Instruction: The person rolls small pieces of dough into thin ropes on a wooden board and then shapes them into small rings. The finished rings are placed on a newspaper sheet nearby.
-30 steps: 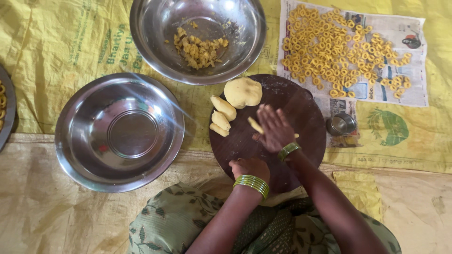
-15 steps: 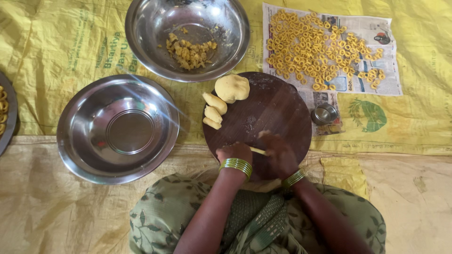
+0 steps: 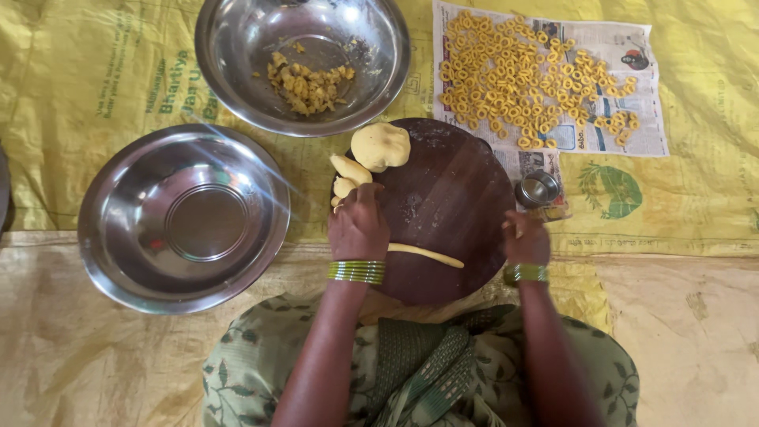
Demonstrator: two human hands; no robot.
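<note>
A round dark wooden board (image 3: 451, 190) lies in front of me. On its far left edge sit a yellow dough ball (image 3: 380, 146) and small dough pieces (image 3: 349, 169). A thin rolled dough rope (image 3: 428, 255) lies free near the board's front edge. My left hand (image 3: 357, 227), with green bangles on the wrist, has its fingers curled over the lowest small dough piece. My right hand (image 3: 526, 238) is curled at the board's right edge, close to a small steel cup (image 3: 537, 190); nothing shows in it.
A steel bowl (image 3: 237, 87) with dough scraps stands at the back. An empty steel basin (image 3: 118, 237) sits at the left. Several yellow dough rings (image 3: 522, 71) lie on a newspaper sheet (image 3: 644, 130) at the back right. Yellow sacking (image 3: 680, 213) covers the floor.
My right hand stopped rolling on the board and drew off to its right edge. My left hand moved up to the small dough pieces. The dough rope now lies free.
</note>
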